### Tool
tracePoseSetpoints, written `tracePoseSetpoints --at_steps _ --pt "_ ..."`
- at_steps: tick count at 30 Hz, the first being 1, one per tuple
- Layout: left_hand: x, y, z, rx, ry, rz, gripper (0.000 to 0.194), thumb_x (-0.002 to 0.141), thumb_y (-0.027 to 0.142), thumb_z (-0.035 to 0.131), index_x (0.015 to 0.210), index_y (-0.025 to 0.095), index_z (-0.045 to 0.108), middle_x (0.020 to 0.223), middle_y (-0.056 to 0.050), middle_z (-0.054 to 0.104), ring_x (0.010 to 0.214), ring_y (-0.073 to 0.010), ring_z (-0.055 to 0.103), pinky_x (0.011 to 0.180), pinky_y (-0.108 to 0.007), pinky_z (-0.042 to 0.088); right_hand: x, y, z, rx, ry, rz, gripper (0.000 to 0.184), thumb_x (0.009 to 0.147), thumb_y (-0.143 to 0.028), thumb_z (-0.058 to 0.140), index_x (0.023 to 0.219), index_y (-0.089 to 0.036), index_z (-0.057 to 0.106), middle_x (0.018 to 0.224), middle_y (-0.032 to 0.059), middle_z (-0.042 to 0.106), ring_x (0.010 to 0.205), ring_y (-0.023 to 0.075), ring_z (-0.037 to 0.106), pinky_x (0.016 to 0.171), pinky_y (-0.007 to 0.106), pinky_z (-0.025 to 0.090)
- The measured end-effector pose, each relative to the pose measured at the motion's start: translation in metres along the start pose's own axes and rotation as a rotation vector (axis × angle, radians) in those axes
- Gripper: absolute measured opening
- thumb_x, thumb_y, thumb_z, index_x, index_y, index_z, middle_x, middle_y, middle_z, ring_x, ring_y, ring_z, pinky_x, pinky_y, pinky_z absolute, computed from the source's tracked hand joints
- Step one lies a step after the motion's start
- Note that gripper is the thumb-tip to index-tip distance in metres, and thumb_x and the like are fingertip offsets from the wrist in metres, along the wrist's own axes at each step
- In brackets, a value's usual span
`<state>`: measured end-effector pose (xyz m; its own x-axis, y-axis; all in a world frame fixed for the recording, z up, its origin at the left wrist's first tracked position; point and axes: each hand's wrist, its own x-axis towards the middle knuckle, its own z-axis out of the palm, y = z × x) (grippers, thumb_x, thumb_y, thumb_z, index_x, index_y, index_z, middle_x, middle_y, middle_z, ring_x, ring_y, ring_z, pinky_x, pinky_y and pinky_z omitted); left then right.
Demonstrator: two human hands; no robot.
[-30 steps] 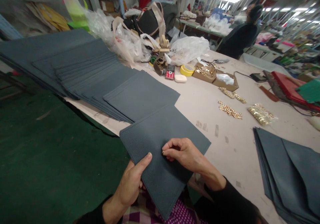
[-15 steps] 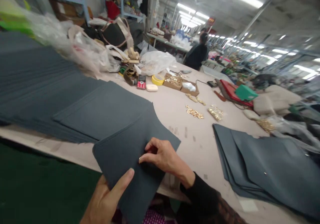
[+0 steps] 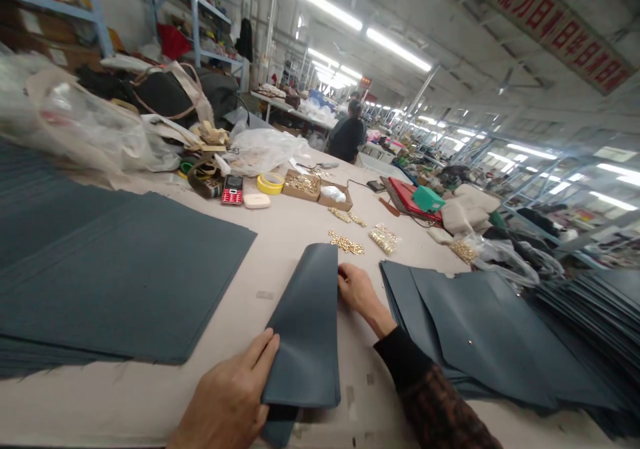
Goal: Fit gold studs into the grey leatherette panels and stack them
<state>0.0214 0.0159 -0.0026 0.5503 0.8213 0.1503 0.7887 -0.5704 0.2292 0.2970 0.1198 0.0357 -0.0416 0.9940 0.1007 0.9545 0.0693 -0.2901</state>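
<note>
A dark blue-grey leather-like panel point(image 3: 307, 329) bends over between my two hands above the table. My left hand point(image 3: 233, 389) grips its lower left edge, fingers on top and the thumb side underneath. At the upper right edge, my right hand point(image 3: 357, 292) pinches the panel, its fingertips partly hidden behind it. Just beyond lies a small pile of gold metal fittings point(image 3: 346, 243). To the left spreads a stack of matching panels point(image 3: 125, 275). On the right rest other panels point(image 3: 480, 329), the top one with a small shiny metal stud in it.
Farther back on the table point(image 3: 240, 262) are a red phone point(image 3: 233, 190), yellow tape point(image 3: 270, 183), a box of gold pieces point(image 3: 301, 183) and a bag of fittings point(image 3: 384, 239). A second panel stack point(image 3: 595, 329) stands far right. A person point(image 3: 347, 135) is in the background.
The panel has come off the left stack and been turned over, toward the table's middle. My right hand has moved from its face to its far right edge. The view has swung right.
</note>
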Motion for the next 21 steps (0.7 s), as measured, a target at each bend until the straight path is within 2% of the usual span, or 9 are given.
tracePoseSetpoints --at_steps 3,6,9,15,21 --pt "-0.005 -0.007 0.01 -0.034 0.071 0.011 0.079 0.057 0.003 0.047 0.134 0.013 0.055 0.141 -0.011 0.055 0.105 -0.027 0.067 0.089 -0.036 0.057 0.025 0.028 -0.011 -0.122 0.042 0.096 0.032 0.092 -0.013 0.044 0.117 -0.009 0.063 0.112 0.0146 0.068 0.104 0.0221 0.061 0.096 0.032 0.042" --pt "-0.008 -0.013 0.015 -0.064 0.113 0.033 0.079 0.058 0.003 0.047 0.135 0.018 0.055 0.14 -0.008 0.056 0.109 -0.025 0.065 0.092 -0.033 0.055 0.045 0.039 -0.011 -0.222 0.022 0.115 0.031 0.093 -0.012 0.043 0.115 -0.009 0.064 0.11 0.0158 0.068 0.108 0.0223 0.059 0.097 0.03 0.04" --pt "-0.009 -0.016 0.018 -0.065 0.121 0.041 0.079 0.059 0.003 0.048 0.135 0.021 0.054 0.139 -0.007 0.057 0.111 -0.0232 0.064 0.093 -0.029 0.053 0.058 0.039 -0.009 -0.303 -0.015 0.104 0.031 0.095 -0.012 0.039 0.11 -0.009 0.066 0.108 0.017 0.067 0.108 0.0231 0.059 0.095 0.03 0.04" --pt "-0.011 -0.017 0.021 -0.099 0.082 0.015 0.082 0.058 0.004 0.05 0.137 0.026 0.053 0.141 -0.005 0.055 0.11 -0.0236 0.065 0.093 -0.03 0.053 0.074 0.037 -0.006 -0.393 -0.087 0.129 0.03 0.095 -0.01 0.04 0.103 -0.008 0.069 0.105 0.02 0.068 0.102 0.0252 0.063 0.089 0.032 0.042" --pt "-0.005 -0.007 0.008 -0.062 -0.019 -0.005 0.078 0.057 0.005 0.047 0.134 0.019 0.056 0.139 -0.01 0.057 0.108 -0.0254 0.065 0.091 -0.035 0.055 0.081 0.036 -0.002 -0.357 -0.051 0.229 0.027 0.09 -0.011 0.046 0.103 -0.003 0.067 0.103 0.0258 0.068 0.1 0.0286 0.064 0.086 0.034 0.044"
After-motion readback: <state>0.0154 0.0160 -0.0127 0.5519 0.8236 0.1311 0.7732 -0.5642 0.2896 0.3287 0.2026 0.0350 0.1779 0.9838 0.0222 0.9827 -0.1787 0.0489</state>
